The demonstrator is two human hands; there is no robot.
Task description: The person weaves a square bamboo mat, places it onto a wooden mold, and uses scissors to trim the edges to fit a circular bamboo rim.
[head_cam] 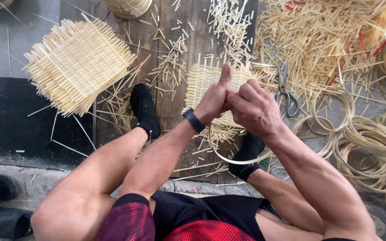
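My left hand (215, 99), with a black wristband, and my right hand (254, 107) meet in front of me, both closed on a thin curved bamboo strip (237, 159) that loops down below them toward my right foot. My left thumb points up. Under the hands lies a small woven bamboo mat (202, 80) on wooden planks. Where exactly the fingers pinch the strip is hidden.
A stack of woven bamboo mats (77, 62) sits at the upper left. Scissors (286, 91) lie right of the hands. Coiled bamboo hoops (371, 151) pile at the right, loose bamboo offcuts (327, 40) above. Black shoes (1, 205) stand at the lower left.
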